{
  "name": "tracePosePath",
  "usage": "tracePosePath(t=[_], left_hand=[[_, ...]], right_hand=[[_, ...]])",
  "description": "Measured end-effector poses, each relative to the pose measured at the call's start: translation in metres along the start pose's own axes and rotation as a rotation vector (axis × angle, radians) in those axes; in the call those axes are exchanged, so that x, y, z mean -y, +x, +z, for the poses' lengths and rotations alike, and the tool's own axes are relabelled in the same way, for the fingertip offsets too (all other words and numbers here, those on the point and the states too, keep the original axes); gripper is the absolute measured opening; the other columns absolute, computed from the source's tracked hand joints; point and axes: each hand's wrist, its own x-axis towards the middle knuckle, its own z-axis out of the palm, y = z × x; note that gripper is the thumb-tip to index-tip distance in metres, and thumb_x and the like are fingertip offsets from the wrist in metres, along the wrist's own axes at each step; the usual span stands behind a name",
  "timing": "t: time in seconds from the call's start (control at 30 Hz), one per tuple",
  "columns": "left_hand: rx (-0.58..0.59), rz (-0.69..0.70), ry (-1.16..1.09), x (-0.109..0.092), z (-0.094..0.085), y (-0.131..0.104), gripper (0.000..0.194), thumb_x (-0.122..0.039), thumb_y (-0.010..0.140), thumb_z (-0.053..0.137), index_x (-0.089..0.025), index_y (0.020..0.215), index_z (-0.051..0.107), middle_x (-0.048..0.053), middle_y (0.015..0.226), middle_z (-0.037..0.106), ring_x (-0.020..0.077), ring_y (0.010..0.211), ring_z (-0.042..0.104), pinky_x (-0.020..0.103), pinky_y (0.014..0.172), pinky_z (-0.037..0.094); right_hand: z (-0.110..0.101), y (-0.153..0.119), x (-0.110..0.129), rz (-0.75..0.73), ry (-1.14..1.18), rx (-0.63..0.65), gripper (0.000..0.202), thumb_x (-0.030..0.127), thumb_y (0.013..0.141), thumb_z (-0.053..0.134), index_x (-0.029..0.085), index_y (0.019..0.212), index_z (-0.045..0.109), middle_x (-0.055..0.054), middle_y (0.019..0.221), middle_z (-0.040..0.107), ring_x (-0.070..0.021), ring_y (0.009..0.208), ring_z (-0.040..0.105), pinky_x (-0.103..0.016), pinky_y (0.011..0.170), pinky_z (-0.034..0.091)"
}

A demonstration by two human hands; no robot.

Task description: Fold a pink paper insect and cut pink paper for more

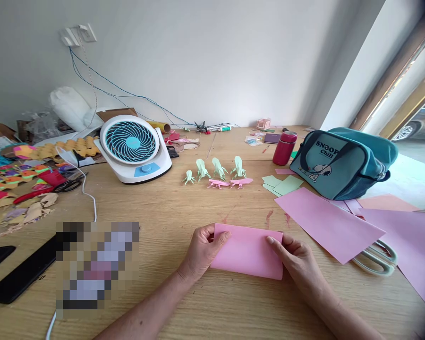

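A sheet of pink paper (248,255) is held up over the wooden table, its broad side towards me. My left hand (203,250) pinches its upper left part, thumb in front and fingers behind. On the right edge, my right hand (293,255) grips it the same way. Beyond the sheet stand several folded green paper figures (218,168), with two pink paper figures (217,183) in front of them. Larger pink sheets (329,222) lie to the right, partly over a pair of scissors (380,259) whose pale handles show.
A white fan (131,146) stands at back left, near paper crafts (28,179). At back right are a red flask (285,148), a teal bag (343,163) and green paper pieces (283,185). A black bar-shaped object (21,274) and a blurred-out patch are on the left.
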Motion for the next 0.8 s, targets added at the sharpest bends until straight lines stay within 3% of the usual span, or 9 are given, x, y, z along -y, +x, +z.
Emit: tracePosePath(t=[0.2, 0.8], left_hand=[[0.0, -0.045, 0.003, -0.0016, 0.0009, -0.0005, 0.036, -0.046, 0.073, 0.072, -0.014, 0.063, 0.061, -0.003, 0.058, 0.047, 0.0093, 0.055, 0.038, 0.021, 0.05, 0.03], [0.029, -0.069, 0.105, -0.0046, -0.0047, 0.001, 0.036, -0.048, 0.074, 0.07, -0.013, 0.066, 0.063, -0.002, 0.061, 0.052, 0.0111, 0.058, 0.043, 0.022, 0.052, 0.034]], right_hand=[[-0.001, 0.0003, -0.001, 0.008, -0.026, -0.001, 0.039, 0.058, 0.071, 0.075, 0.019, 0.073, 0.069, -0.004, 0.071, 0.065, -0.0176, 0.062, 0.053, -0.028, 0.055, 0.043], [-0.0001, 0.0012, 0.0027, 0.01, -0.066, 0.009, 0.042, 0.056, 0.066, 0.079, 0.019, 0.068, 0.061, 0.001, 0.063, 0.059, -0.0136, 0.057, 0.049, -0.025, 0.051, 0.038]])
